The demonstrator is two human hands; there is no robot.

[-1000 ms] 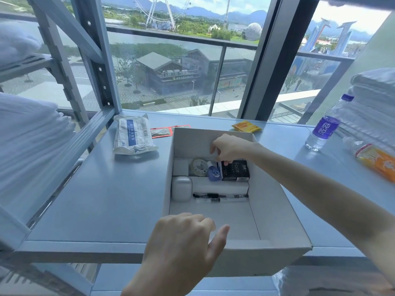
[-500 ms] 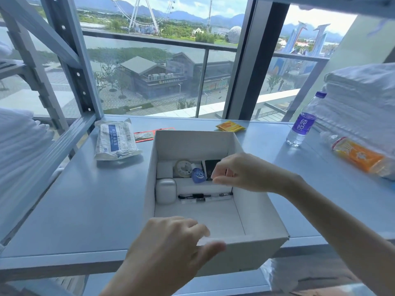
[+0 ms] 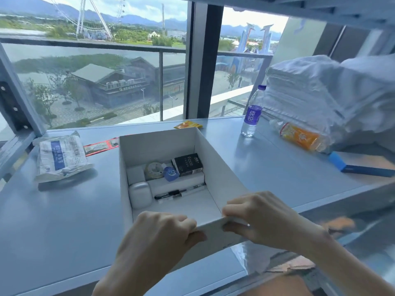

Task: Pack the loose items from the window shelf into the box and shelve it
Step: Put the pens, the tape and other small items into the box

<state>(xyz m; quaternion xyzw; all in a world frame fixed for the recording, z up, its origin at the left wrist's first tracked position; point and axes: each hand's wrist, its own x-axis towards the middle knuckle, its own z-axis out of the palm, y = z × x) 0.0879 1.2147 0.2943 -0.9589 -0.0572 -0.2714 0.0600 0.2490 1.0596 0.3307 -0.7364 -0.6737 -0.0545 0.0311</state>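
Note:
An open white box (image 3: 220, 167) sits on the grey shelf (image 3: 74, 210) by the window. Inside lie a black carton (image 3: 187, 164), a blue-capped small bottle (image 3: 171, 173), a round tape reel (image 3: 154, 170), a white earbud case (image 3: 140, 194), a white block (image 3: 135, 174) and black pens (image 3: 177, 192). My left hand (image 3: 158, 238) grips the box's near rim, thumb outside. My right hand (image 3: 263, 218) pinches the same rim at the near right corner.
On the shelf lie a white-blue packet (image 3: 61, 155), a red sachet (image 3: 99, 146), a yellow sachet (image 3: 188, 124), a water bottle (image 3: 252, 114), an orange-labelled bottle (image 3: 299, 135) on its side and a blue box (image 3: 359, 166). Folded white towels (image 3: 320, 99) fill the right.
My right hand left the black carton inside the box and came back to the near rim. My left hand closed onto the rim too. The view shifted left and down.

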